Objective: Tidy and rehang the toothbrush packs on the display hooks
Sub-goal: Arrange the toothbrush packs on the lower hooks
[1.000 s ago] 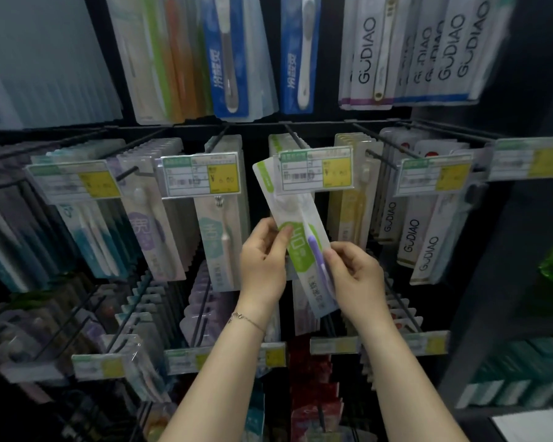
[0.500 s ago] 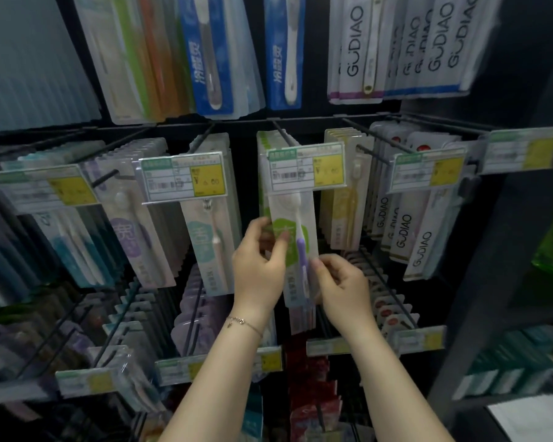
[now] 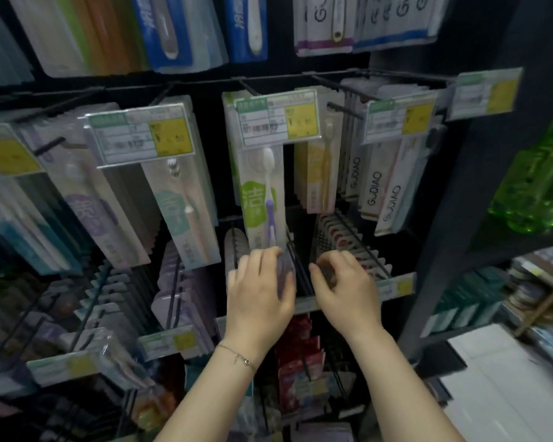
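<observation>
A toothbrush pack (image 3: 258, 199) with a green label and a purple-handled brush hangs straight down on the centre hook (image 3: 246, 87), behind its price tag (image 3: 278, 122). My left hand (image 3: 259, 295) is just under it, fingers spread and relaxed, fingertips at the pack's lower end; motion blur hides whether they touch. To the right of the pack, my right hand (image 3: 345, 288) hovers with loosely curled fingers and holds nothing.
Neighbouring hooks carry a pale teal pack (image 3: 179, 205) on the left, yellow packs (image 3: 320, 173) and GUDIAO packs (image 3: 380, 193) on the right. A lower row of red-and-white packs (image 3: 342, 237) sits behind my right hand. Green bottles (image 3: 537, 186) stand on the right shelf.
The tilted green-label pack that both hands held has swung upright onto the centre hook. Both hands have let go and dropped below it.
</observation>
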A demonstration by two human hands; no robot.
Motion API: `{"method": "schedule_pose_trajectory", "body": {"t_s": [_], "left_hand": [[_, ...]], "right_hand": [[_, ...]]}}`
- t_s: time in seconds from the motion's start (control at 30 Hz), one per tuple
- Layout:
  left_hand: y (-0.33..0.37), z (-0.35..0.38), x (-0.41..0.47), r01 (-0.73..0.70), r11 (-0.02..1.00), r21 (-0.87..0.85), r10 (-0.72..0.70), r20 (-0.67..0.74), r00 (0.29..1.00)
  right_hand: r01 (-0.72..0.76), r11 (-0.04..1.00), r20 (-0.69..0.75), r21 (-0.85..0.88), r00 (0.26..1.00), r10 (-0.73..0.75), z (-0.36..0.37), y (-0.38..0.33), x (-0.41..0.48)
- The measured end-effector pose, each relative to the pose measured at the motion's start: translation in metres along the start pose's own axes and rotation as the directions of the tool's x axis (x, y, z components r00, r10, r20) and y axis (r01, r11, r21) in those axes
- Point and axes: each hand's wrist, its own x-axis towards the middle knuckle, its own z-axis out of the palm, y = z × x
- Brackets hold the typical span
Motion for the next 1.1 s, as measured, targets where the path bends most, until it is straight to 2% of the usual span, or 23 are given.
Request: {"method": "schedule_pose_trajectory", "body": {"t_s": [0.23, 0.5, 0.73, 0.87, 1.1], "left_hand": [[0.01, 0.017, -0.048, -0.237, 0.97, 0.046, 0.233, 0.073, 0.97], [0.001, 0.053, -0.09, -0.213, 0.977, 0.027, 0.198, 0.277, 0.94], [0.003, 0.09, -0.095, -0.088, 0.996, 0.025, 0.068, 0.435, 0.898], [0.007, 0.113, -0.086, 0.039, 0.999, 0.03, -0.049, 0.576, 0.816], [0.015, 0.16, -0.059, 0.259, 0.964, -0.06, -0.176, 0.586, 0.791]], "right_hand": [[0.045, 0.999, 0.018, -0.023, 0.999, -0.044, -0.009, 0.019, -0.041], [-0.099, 0.993, 0.216, -0.062, 0.97, 0.111, 0.003, 0.06, -0.084], [-0.173, 0.975, 0.356, -0.138, 0.91, 0.212, 0.014, 0.086, -0.091], [-0.269, 0.948, 0.394, -0.17, 0.863, 0.315, 0.017, 0.109, -0.09], [-0.449, 0.879, 0.384, -0.157, 0.793, 0.474, 0.013, 0.154, -0.07]]}}
